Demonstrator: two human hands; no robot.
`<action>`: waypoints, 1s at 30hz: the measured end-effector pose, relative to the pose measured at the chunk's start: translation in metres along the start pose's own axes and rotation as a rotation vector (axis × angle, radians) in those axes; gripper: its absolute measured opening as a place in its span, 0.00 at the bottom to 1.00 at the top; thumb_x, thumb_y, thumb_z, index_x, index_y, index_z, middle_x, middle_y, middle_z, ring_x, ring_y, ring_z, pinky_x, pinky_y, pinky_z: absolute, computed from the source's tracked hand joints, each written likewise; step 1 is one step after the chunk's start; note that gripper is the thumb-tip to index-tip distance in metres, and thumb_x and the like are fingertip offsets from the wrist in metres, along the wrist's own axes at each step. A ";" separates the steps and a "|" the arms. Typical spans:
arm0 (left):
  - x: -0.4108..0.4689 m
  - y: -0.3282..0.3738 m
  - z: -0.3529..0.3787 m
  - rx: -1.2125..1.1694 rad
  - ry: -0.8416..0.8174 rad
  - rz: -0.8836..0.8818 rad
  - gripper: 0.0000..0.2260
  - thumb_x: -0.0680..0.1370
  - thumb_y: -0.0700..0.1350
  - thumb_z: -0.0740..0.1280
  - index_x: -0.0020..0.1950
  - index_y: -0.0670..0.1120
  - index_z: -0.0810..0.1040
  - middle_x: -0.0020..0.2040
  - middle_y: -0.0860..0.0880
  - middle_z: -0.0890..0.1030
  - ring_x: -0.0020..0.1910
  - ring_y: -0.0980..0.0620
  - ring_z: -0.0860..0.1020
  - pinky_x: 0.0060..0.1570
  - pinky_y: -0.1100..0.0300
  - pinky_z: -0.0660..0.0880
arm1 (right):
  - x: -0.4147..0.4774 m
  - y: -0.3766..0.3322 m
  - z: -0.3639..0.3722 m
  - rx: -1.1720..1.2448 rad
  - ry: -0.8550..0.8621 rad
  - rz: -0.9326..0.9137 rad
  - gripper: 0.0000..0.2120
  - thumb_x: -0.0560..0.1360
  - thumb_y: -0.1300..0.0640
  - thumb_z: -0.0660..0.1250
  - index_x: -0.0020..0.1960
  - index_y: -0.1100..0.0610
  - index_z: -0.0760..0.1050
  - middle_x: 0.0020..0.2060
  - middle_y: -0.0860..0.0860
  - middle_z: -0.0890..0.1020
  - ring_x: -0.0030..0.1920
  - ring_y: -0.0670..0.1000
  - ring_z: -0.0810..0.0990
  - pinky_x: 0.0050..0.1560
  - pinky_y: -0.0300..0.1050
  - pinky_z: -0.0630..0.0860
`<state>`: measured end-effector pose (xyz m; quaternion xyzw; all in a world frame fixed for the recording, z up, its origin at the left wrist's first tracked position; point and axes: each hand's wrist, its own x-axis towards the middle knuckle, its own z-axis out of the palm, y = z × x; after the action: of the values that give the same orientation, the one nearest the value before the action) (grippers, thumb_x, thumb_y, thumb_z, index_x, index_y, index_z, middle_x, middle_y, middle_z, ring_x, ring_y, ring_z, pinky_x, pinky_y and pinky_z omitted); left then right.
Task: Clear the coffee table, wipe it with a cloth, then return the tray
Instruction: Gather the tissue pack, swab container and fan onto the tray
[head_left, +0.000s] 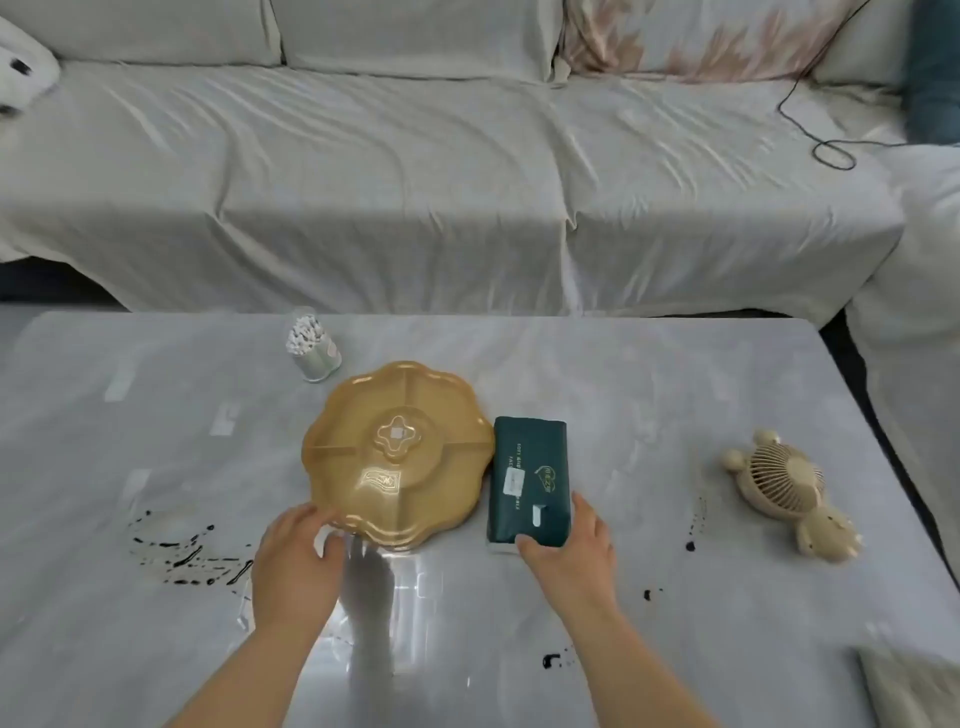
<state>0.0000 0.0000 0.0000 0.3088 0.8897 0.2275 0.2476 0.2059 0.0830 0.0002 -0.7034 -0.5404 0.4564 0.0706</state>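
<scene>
1. Coffee table (649, 374): glossy grey marble-pattern top.
2. Tray (431, 400): gold, scalloped rim, divided compartments, raised centre. It lies flat at the centre of the table.
3. Left hand (293, 566): curled at the near-left rim of the tray, with the fingers over the rim and the thumb against the near edge, holding it.
4. Right hand (571, 551): grips the near-right corner of the tissue pack (527, 462), thumb on the near end, fingers along the right side.
5. Tissue pack: dark green, flat, just right of the tray. Contact with the tray rim cannot be determined.
6. Cotton swab container (314, 351): clear, upright, just beyond the tray's far-left rim.
7. Bear-shaped fan (784, 488): beige, lying flat, well right of the pack.
8. Dark splashes (182, 553): on the table left of the left hand, with smaller spots nearer and to the right.
9. Cloth (909, 686): grey, at the near-right corner, partly out of frame.
10. Sofa (415, 182): beyond the far edge, under a pale cover, with a black cable (831, 150) on its right part
</scene>
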 end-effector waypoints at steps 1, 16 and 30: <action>0.011 -0.002 0.001 -0.010 -0.002 -0.027 0.15 0.74 0.36 0.62 0.61 0.40 0.74 0.67 0.40 0.70 0.68 0.41 0.63 0.65 0.50 0.60 | 0.009 -0.005 0.003 -0.025 0.031 -0.009 0.40 0.69 0.51 0.69 0.73 0.52 0.49 0.70 0.53 0.60 0.69 0.55 0.58 0.67 0.49 0.61; 0.083 -0.034 0.013 -0.081 -0.086 0.076 0.17 0.77 0.37 0.58 0.65 0.45 0.71 0.70 0.48 0.68 0.69 0.48 0.63 0.65 0.56 0.61 | 0.061 -0.029 0.048 -0.282 0.211 0.150 0.49 0.65 0.48 0.70 0.73 0.50 0.40 0.70 0.57 0.57 0.66 0.61 0.62 0.63 0.55 0.65; 0.112 -0.025 -0.024 -0.891 -0.193 -0.346 0.09 0.79 0.41 0.53 0.52 0.49 0.72 0.51 0.47 0.77 0.50 0.50 0.75 0.53 0.56 0.70 | -0.006 -0.139 0.108 0.009 0.194 -0.411 0.46 0.57 0.46 0.69 0.70 0.45 0.51 0.60 0.42 0.63 0.61 0.45 0.66 0.61 0.43 0.67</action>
<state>-0.1019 0.0501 -0.0289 0.0400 0.7169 0.5120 0.4715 0.0314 0.0922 0.0236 -0.6186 -0.6610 0.3650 0.2172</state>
